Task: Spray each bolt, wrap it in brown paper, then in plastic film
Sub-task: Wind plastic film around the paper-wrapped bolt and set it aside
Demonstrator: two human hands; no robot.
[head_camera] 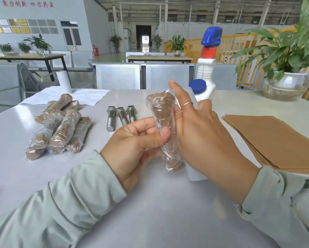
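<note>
Half-hidden roll (196, 173) behind wrapped bolt (168, 129)

A potted plant (287, 51) in a glass bowl (284, 90) is standing at the far right of the white counter (150, 203), with grey chairs (143, 76) sitting behind it.

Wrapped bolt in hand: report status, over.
Left hand and right hand both grip the film-wrapped bolt, upright above the table. Three bare bolts wait. Nothing in the way.
</note>
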